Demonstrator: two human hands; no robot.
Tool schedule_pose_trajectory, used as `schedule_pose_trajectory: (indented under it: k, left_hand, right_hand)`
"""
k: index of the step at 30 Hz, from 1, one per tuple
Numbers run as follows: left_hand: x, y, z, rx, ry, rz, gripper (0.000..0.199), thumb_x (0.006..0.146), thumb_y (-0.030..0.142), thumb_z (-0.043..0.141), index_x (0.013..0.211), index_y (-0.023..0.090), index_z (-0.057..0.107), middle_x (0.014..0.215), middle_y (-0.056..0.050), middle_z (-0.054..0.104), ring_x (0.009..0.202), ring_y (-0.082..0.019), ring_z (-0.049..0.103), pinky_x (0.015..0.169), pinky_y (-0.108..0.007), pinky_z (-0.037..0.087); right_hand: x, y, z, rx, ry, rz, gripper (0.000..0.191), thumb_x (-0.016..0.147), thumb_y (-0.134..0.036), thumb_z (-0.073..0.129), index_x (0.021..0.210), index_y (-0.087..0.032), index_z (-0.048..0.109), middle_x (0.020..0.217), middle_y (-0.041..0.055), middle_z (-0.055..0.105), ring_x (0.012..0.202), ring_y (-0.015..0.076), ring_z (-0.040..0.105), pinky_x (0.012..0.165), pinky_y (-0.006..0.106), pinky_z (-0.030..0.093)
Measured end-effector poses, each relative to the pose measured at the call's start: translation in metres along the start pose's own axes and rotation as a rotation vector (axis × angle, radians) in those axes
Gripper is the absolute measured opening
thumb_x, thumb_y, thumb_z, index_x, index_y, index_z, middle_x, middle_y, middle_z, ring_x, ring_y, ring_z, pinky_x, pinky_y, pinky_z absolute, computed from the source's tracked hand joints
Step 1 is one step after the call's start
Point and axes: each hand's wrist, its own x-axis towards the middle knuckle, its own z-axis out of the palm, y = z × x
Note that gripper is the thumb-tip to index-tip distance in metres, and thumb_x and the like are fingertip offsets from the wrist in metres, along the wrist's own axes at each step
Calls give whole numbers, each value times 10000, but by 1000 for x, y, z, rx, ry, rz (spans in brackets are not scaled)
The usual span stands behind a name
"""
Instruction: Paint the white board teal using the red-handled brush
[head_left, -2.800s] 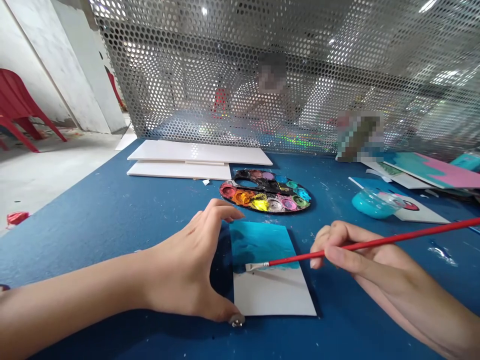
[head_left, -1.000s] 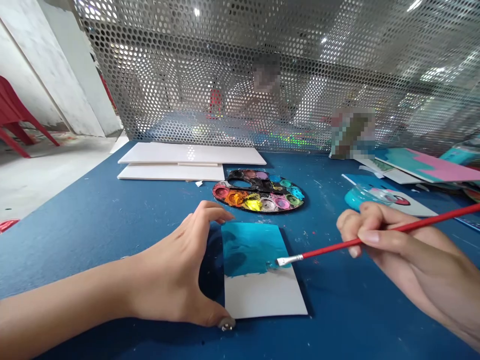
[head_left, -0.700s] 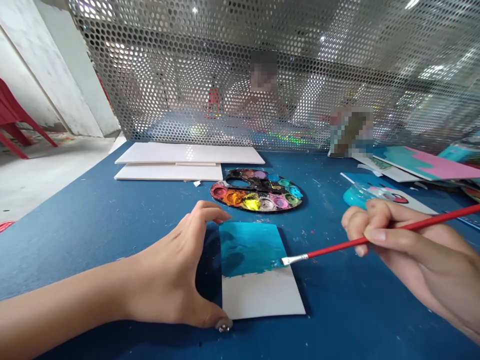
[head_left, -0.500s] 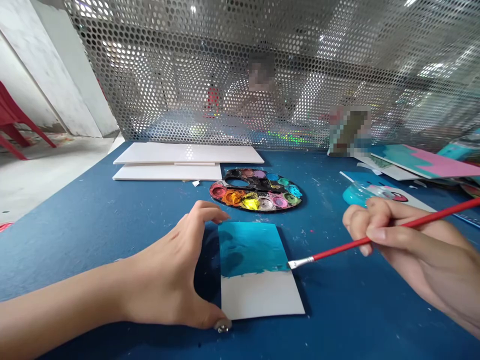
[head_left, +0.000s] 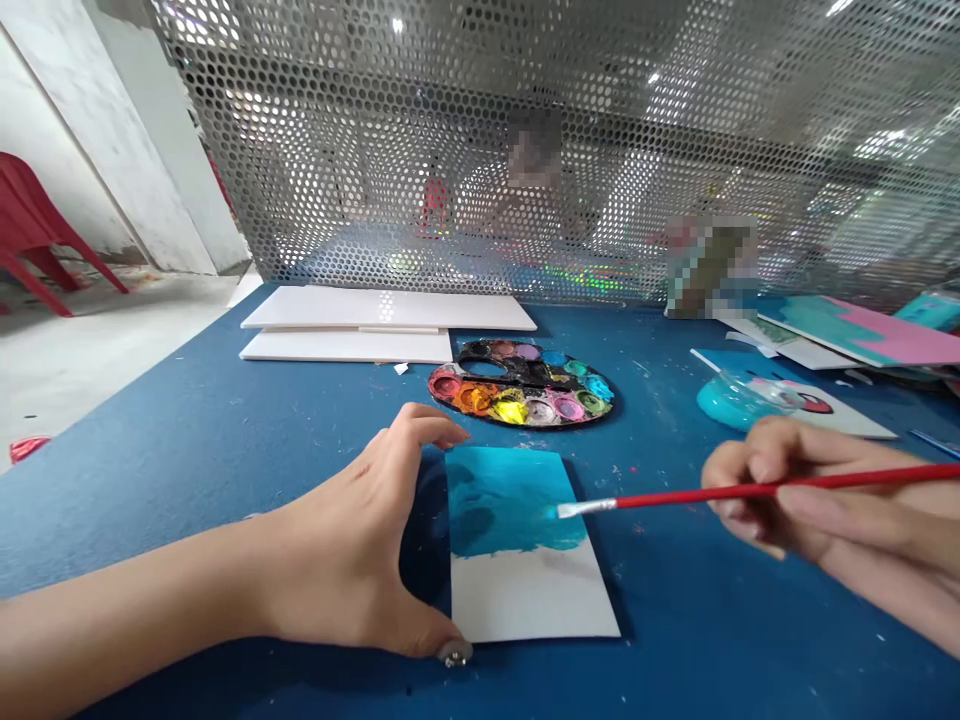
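A small white board (head_left: 532,600) lies on the table, its far part coated in turquoise paint and its near part bare white. My left hand (head_left: 349,545) grips the board along its left side, fingers at the far corner and thumb at the near corner. In my right hand (head_left: 810,500) is a red-handled paintbrush (head_left: 690,495), pinched between thumb and fingers. The brush tip is over the right side of the painted area; whether it touches cannot be told. Beyond the board sits an oval paint palette (head_left: 551,385) with several colours in its wells.
White boards (head_left: 345,345) lie at the back left. To the right are a container of turquoise liquid (head_left: 739,400), a partly painted picture (head_left: 855,415) and a turquoise-and-pink board (head_left: 855,330). A perforated metal panel (head_left: 360,200) closes the table's back. A red chair (head_left: 37,225) stands far left.
The brush tip has moved left and away from me, from the board's right edge onto the painted area. Its handle is now more level. My left hand keeps its hold.
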Motion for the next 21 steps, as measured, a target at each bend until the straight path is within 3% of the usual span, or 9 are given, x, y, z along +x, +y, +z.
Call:
schedule_pose_trajectory:
  k: [3, 11, 17, 21]
  left_hand:
    - [1, 1, -1, -2, -8, -13, 1029, 586, 444, 979, 1365, 264, 331, 1345, -79, 462, 1106, -312, 595, 942, -439, 564]
    - [2, 1, 2, -20, -18, -29, 1036, 587, 436, 968, 1367, 253, 311, 1354, -81, 455, 1138, -324, 583, 998, -461, 545]
    - [1, 3, 0, -23, -5, -15, 1011, 599, 429, 971, 1353, 253, 322, 1331, -79, 467, 1117, -317, 592, 1008, -470, 541]
    - [2, 4, -1, -34, 5, -24, 1021, 574, 451, 969, 1358, 243, 348, 1328, -87, 483, 1127, -334, 600, 997, -467, 550]
  right_hand:
    - [-2, 3, 6, 32, -159, 76, 199, 755, -468, 835, 744, -293, 740, 795, 45, 666, 681, 215, 598, 534, 278, 539]
    - [2, 11, 9, 35, -227, 76, 184, 796, -445, 822, 730, -295, 739, 808, 20, 662, 686, 173, 563, 533, 218, 492]
    - [3, 11, 8, 18, -223, 58, 197, 789, -433, 824, 706, -279, 733, 786, 28, 649, 692, 192, 568, 556, 255, 514]
    - [5, 8, 0, 34, -143, 30, 230, 749, -446, 822, 659, -265, 713, 743, 40, 634, 611, 193, 538, 511, 292, 519]
